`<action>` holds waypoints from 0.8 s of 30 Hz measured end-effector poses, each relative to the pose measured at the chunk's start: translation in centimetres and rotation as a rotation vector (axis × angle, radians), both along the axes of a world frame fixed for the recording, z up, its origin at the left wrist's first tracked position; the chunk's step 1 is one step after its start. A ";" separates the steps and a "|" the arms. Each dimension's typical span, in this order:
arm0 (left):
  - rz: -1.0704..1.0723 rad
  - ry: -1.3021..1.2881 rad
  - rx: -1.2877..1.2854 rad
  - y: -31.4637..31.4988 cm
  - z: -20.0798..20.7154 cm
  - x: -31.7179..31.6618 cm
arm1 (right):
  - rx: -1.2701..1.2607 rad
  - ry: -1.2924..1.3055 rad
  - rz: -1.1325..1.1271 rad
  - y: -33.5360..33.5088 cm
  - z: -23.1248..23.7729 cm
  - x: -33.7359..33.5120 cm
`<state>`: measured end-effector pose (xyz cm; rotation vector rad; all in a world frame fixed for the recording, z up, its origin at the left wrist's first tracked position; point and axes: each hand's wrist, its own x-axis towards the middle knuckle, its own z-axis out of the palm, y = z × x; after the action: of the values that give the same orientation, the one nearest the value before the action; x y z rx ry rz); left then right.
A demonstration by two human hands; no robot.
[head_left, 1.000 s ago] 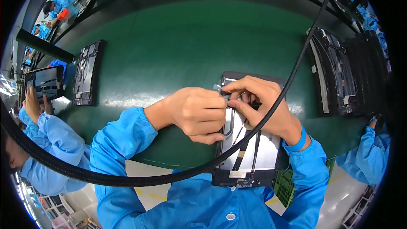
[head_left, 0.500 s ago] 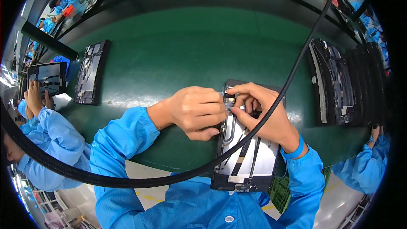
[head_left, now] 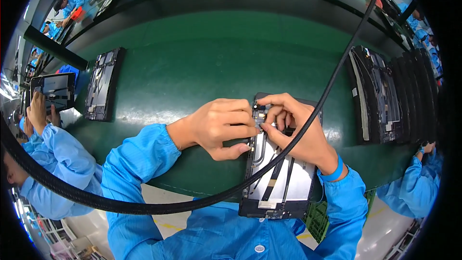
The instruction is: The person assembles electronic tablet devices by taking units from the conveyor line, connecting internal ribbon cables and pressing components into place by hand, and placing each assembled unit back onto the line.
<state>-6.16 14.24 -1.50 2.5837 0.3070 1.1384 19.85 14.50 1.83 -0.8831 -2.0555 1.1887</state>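
Observation:
An opened tablet [head_left: 301, 178] lies before me at the table's near edge, tilted slightly, its silvery inside, dark ribbon cables and small circuit parts bare. At its upper left edge my left hand [head_left: 219, 127] is closed, fingers curled against the side and thumb lower on the same edge. My right hand [head_left: 301, 125] reaches over the tablet from the right. Its index finger and thumb bend onto the small parts at the upper left corner, with the other fingers curled under. Whatever sits between those fingertips is too small to make out.
A thick black cable [head_left: 207, 205] arcs across the view, passing in front of the right hand. Another opened tablet [head_left: 103, 84] stands at the left; a row of dark tablets [head_left: 380, 94] stands at the right. A co-worker's hand [head_left: 37, 110] holds a tablet at far left. A green crate [head_left: 317, 221] sits below.
My left thumb has opened a little away from the fingers and now rests on the tablet's edge. The right hand and the tablet stay nearly where they were.

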 end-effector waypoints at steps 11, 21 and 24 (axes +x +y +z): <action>0.007 -0.009 -0.037 -0.2 -0.2 0.2 | 0.048 -0.014 -0.011 0.0 0.2 0.1; 0.081 0.103 0.104 -0.8 0.8 0.7 | 0.081 0.138 -0.116 0.1 -0.7 0.7; 0.171 0.108 0.185 -1.4 0.9 1.0 | 0.307 0.197 -0.200 0.1 -0.5 1.2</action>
<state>-5.18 12.82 -0.61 2.8337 0.4767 1.1338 21.03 14.65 1.32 -0.7690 -1.8757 0.7927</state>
